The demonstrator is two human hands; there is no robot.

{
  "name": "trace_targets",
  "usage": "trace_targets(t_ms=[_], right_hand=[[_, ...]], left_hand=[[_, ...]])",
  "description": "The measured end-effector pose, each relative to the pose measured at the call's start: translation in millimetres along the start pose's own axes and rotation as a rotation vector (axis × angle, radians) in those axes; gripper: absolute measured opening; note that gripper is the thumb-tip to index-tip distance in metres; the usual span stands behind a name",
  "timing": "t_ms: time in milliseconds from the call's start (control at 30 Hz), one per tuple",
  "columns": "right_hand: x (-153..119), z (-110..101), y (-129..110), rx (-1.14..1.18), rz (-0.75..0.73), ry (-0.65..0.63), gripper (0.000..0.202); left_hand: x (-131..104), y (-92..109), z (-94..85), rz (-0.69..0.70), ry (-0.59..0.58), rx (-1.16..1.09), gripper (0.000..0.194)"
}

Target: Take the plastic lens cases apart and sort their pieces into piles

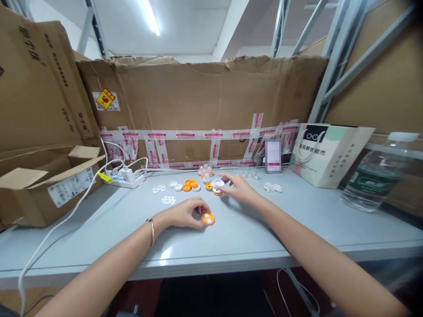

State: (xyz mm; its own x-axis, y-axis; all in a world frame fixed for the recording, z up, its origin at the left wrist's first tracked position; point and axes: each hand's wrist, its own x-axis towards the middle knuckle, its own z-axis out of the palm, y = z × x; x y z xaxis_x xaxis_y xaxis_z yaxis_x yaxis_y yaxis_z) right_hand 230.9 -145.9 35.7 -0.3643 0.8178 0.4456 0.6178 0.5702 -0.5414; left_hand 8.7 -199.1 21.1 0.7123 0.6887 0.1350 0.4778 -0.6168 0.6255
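Ideally, the orange cup (212,219), pinched at its edge by the left hand (187,213), sits level so the small white pieces (207,216) inside don't slide. The right hand (239,189), farther forward, grips a white ring (218,182), best held lightly by its rim. The cup looks round and shallow.

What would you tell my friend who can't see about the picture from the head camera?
A person's left hand holds a small orange disc at a table, while the right hand holds a white round piece. Small orange and white parts lie nearby, with a power strip on the left and a water bottle on the right.
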Motion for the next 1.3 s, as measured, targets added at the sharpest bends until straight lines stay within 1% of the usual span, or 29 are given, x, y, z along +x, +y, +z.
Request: trace_targets(t_ms=[67,133,200,267,333,367,400,500,533,567,633,700,767,867,933,1000,1067,1133,1200,1300], right_hand=[[1.4,-3.1,3.2,-0.049,0.068,0.052,0.037],[2.0,-6.6,6.1,-0.092,0.103,0.017,0.029],[2.1,-8.3,8.8,-0.133,0.123,-0.036,0.024],[1.9,-7.4,10.0,-0.125,0.130,-0.053,0.026],[0.9,-4.7,8.1,-0.051,0.106,-0.062,0.030],[-0.1,-3.0,5.8,0.002,0.085,-0.078,0.033],[-1.6,-1.4,2.6,0.061,0.061,-0.105,0.036],[-7.9,2.5,-11.0,0.233,-0.002,-0.222,0.043],[-10.3,3.5,-15.9,0.279,-0.013,-0.262,0.044],[-12.5,4.6,-20.4,0.315,-0.023,-0.297,0.044],[-15.5,7.1,-26.9,0.369,-0.031,-0.336,0.043],[-16.2,10.1,-29.0,0.426,-0.019,-0.344,0.042],[-14.8,13.0,-26.9,0.478,0.009,-0.327,0.046],[-11.3,14.7,-20.9,0.496,0.037,-0.267,0.052],[-9.5,13.9,-18.7,0.445,0.037,-0.224,0.048],[-8.9,12.1,-18.9,0.364,0.028,-0.220,0.038],[-9.1,10.3,-20.7,0.293,0.007,-0.255,0.030],[-9.8,8.8,-22.6,0.255,-0.012,-0.299,0.026],[-10.6,7.5,-23.6,0.227,-0.027,-0.341,0.026],[-11.8,5.0,-23.8,0.191,-0.049,-0.425,0.031]], left_hand=[[0.2,0.5,-0.4,0.001,-0.008,0.004,0.029],[0.3,1.0,-0.3,-0.004,-0.012,0.009,0.030],[0.1,1.5,0.0,-0.004,-0.012,0.014,0.031],[-0.2,1.5,0.1,0.005,-0.014,0.017,0.030],[-0.2,0.7,-0.6,0.015,-0.007,0.012,0.031],[0.1,-0.1,-1.3,0.023,0.019,0.010,0.032],[0.4,-1.1,-2.3,0.034,0.077,0.013,0.033],[2.1,-4.1,-5.3,0.090,0.390,0.085,0.034],[2.7,-4.5,-5.9,0.120,0.469,0.125,0.034],[3.3,-4.5,-6.2,0.156,0.506,0.164,0.032],[4.3,-3.2,-6.1,0.235,0.475,0.230,0.023],[4.9,-2.0,-6.5,0.297,0.442,0.274,0.015],[4.9,-3.4,-10.0,0.316,0.457,0.311,0.012],[2.7,-15.6,-24.5,0.259,0.554,0.386,0.010],[0.3,-30.2,-38.0,0.155,0.637,0.466,0.011],[-1.4,-46.9,-49.9,0.023,0.663,0.558,0.012],[-0.9,-61.9,-56.8,-0.092,0.631,0.633,0.013],[2.0,-73.1,-57.7,-0.161,0.575,0.672,0.014],[6.3,-79.9,-54.8,-0.183,0.529,0.680,0.015],[11.9,-83.4,-49.7,-0.179,0.493,0.671,0.017]])
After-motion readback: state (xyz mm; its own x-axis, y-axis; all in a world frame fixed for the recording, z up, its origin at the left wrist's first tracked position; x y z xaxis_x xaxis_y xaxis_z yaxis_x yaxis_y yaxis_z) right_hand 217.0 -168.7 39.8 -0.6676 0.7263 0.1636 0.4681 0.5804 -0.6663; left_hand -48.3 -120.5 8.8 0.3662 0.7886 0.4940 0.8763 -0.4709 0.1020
